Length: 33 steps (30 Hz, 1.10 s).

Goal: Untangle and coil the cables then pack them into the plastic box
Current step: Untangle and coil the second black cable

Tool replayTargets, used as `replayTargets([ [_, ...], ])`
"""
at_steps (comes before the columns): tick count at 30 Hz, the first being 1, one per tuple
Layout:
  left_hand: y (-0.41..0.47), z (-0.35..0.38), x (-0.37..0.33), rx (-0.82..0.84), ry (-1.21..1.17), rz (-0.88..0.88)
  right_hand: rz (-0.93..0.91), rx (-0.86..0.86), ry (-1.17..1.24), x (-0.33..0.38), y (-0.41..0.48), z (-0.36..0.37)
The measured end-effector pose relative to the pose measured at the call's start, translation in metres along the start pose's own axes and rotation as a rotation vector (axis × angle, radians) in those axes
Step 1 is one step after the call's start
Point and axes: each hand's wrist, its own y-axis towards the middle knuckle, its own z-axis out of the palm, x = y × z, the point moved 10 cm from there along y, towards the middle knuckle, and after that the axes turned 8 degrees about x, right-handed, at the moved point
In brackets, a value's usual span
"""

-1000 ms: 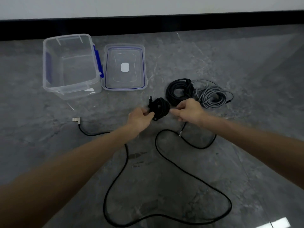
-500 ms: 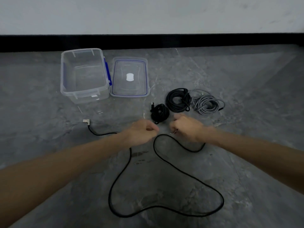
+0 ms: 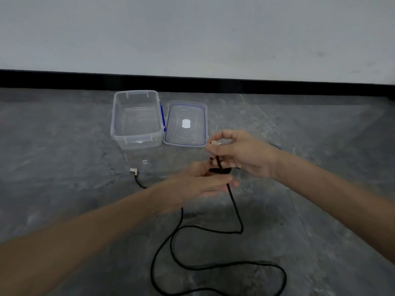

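The right hand (image 3: 241, 155) is pinching the silver plug of the cable (image 3: 235, 207) between thumb and forefinger, raised just in front of the lid (image 3: 181, 112). The left hand (image 3: 198, 182) is lying below, fingers nearly straight, with the cable crossing them. Loose loops are trailing over the floor (image 3: 64, 167), well clear of the box (image 3: 136, 138), which is standing open.

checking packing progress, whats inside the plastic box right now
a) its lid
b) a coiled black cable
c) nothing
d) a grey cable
c: the clear plastic box shows only its bare bottom, and the black cable lies outside it, trailing over the floor up to the right hand.
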Motion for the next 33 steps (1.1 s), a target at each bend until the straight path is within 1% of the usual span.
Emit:
replayTargets([
  [3,-0.009,0.002,0.000,-0.043,-0.145,0.030,-0.028,-0.036,0.145,0.007,0.002,-0.002],
  [8,-0.019,0.003,-0.007,-0.068,-0.262,0.070,-0.059,-0.116,0.246,0.004,0.005,-0.013],
  [10,-0.023,0.004,-0.018,-0.031,-0.327,0.126,-0.046,-0.128,0.228,-0.004,0.004,-0.013],
  [14,-0.028,0.005,-0.041,0.063,-0.440,0.215,0.007,-0.019,0.122,-0.017,-0.003,0.012],
  [16,-0.032,0.006,-0.049,0.122,-0.461,0.245,-0.004,-0.038,0.064,-0.019,-0.006,0.017],
  [18,-0.036,0.007,-0.051,0.141,-0.445,0.248,-0.033,-0.072,0.023,-0.016,-0.006,0.015],
  [21,-0.036,0.004,-0.053,0.095,-0.397,0.251,-0.031,-0.070,-0.006,-0.016,-0.006,0.018],
  [24,-0.033,-0.008,-0.059,0.012,-0.420,0.292,-0.002,-0.032,-0.082,-0.024,-0.008,0.036],
  [27,-0.033,-0.023,-0.059,-0.079,-0.451,0.302,-0.059,-0.017,-0.123,-0.021,-0.011,0.052],
  [29,-0.033,-0.029,-0.057,-0.117,-0.493,0.288,-0.085,0.011,-0.063,-0.017,-0.013,0.057],
  [31,-0.033,-0.033,-0.056,-0.144,-0.529,0.268,-0.090,0.076,0.027,-0.016,-0.014,0.063],
  [33,-0.032,-0.037,-0.059,-0.174,-0.510,0.273,-0.081,0.122,0.094,-0.019,-0.016,0.071],
])
